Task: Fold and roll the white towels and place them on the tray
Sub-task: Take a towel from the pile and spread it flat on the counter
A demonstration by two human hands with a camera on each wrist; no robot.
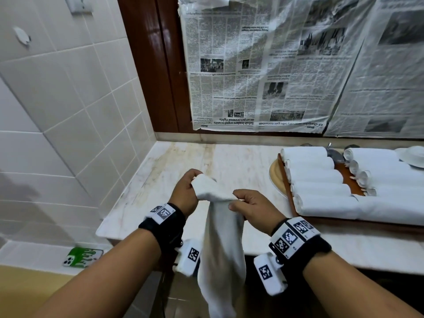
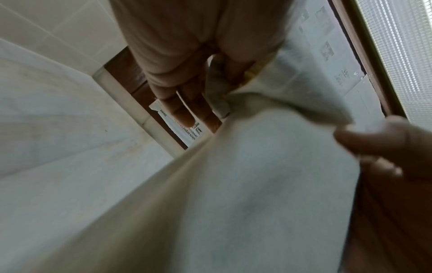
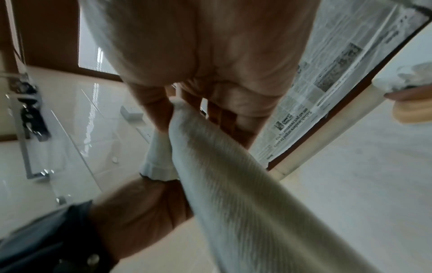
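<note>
Both hands hold one white hand towel (image 1: 220, 237) up above the front edge of the marble tabletop (image 1: 229, 161). The left hand (image 1: 185, 191) has its grip bunched round the upper end, fingers curled over the cloth, while the right hand (image 1: 250, 205) pinches the top edge just beside it between thumb and fingers. From these two grips the towel hangs straight down, its long axis vertical, the loose lower end falling below the tabletop's edge and between the two wrists. So the cloth lies under and toward the person from both grips, not yet spread flat. The bare marble for laying it out sits just beyond the hands. The wooden tray (image 1: 286, 180) lies well off to the right, already carrying two rows of rolled towels (image 1: 321, 191), and the right hand is the nearer one to it. The likely next need is to swing the hanging length forward and lay it flat on the marble for folding.
</note>
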